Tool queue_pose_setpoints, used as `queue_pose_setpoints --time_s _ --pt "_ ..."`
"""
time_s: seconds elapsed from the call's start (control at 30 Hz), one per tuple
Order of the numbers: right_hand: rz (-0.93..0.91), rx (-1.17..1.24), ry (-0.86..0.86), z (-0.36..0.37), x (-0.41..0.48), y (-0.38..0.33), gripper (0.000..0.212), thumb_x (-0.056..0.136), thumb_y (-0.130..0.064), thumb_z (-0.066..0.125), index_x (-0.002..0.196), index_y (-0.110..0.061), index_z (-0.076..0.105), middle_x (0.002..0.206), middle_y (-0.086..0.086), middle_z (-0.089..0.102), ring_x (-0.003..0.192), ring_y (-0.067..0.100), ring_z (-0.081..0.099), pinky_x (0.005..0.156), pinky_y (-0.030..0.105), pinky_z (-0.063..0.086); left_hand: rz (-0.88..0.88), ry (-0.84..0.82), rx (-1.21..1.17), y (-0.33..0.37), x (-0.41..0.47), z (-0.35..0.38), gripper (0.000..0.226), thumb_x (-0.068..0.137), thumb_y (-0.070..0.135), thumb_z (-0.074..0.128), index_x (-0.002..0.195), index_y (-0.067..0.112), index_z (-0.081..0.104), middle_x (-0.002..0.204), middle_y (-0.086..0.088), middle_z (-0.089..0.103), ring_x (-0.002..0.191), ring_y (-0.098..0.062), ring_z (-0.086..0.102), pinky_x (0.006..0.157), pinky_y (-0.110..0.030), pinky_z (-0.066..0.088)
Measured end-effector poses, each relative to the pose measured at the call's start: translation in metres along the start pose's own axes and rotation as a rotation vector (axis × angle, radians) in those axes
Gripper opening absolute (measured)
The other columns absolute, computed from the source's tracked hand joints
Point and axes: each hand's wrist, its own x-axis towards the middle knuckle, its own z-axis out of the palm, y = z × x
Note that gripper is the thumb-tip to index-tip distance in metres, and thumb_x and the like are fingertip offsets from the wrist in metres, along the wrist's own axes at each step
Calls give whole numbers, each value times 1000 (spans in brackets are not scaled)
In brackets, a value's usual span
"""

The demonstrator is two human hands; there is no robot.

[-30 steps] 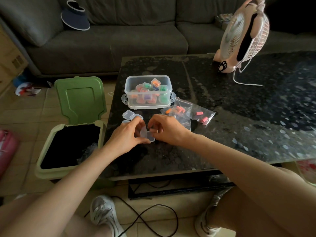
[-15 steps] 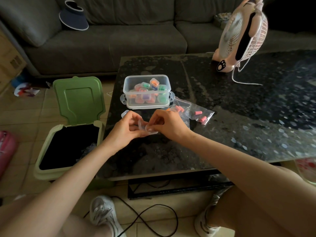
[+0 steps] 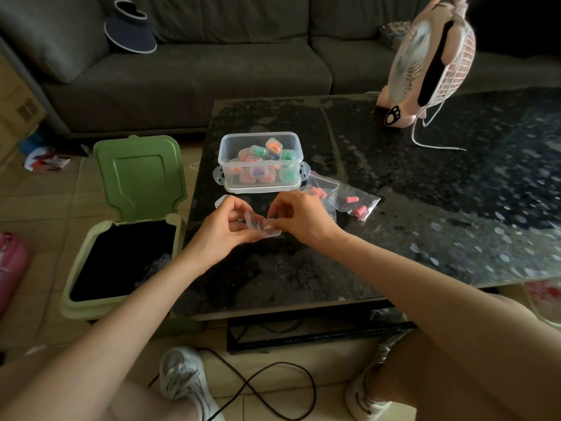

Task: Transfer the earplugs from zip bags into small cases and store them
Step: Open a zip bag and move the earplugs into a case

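Note:
A small clear plastic case point(image 3: 264, 225) is held just above the dark table, its lid swung open. My left hand point(image 3: 226, 230) pinches its left side and my right hand point(image 3: 300, 218) pinches its right side. Behind my hands stands a clear storage box point(image 3: 260, 162) with several filled cases of coloured earplugs. Zip bags point(image 3: 355, 201) with pink earplugs lie to the right of my right hand. Another empty clear case point(image 3: 220, 202) peeks out behind my left hand.
A green bin point(image 3: 121, 256) with its lid up stands on the floor left of the table point(image 3: 425, 223). A pink desk fan point(image 3: 431, 62) sits at the table's far side, its white cord trailing. A black cable point(image 3: 273, 387) loops on the floor by my shoes.
Both hands lifted the small case off the table, brought it slightly toward the storage box, and its lid now stands open.

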Motion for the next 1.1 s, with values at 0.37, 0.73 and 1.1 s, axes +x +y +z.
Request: queue_pose_setpoints --time_s 0.37,0.73,1.1 --pt "53 15 43 9 -2 1 20 74 -29 77 83 -17 65 89 0 59 79 13 54 66 28 48 20 3 -32 2 -1 2 61 57 32 77 106 7 50 102 -3 69 92 -16 69 87 -39 55" --pt "357 624 -197 -1 -4 -12 40 86 -26 68 114 -2 52 84 18 66 68 24 68 64 34 60 174 58 247 -5 3 5 40 65 19 81 100 20 61 103 -4 58 88 -7 62 74 -10 46" --pt "311 604 80 -24 14 -11 29 81 -6 71 106 -7 56 76 12 69 57 18 68 53 25 55 153 174 358 4 10 7 38 81 23 70 114 11 55 115 -1 55 82 -2 60 64 -1 41"
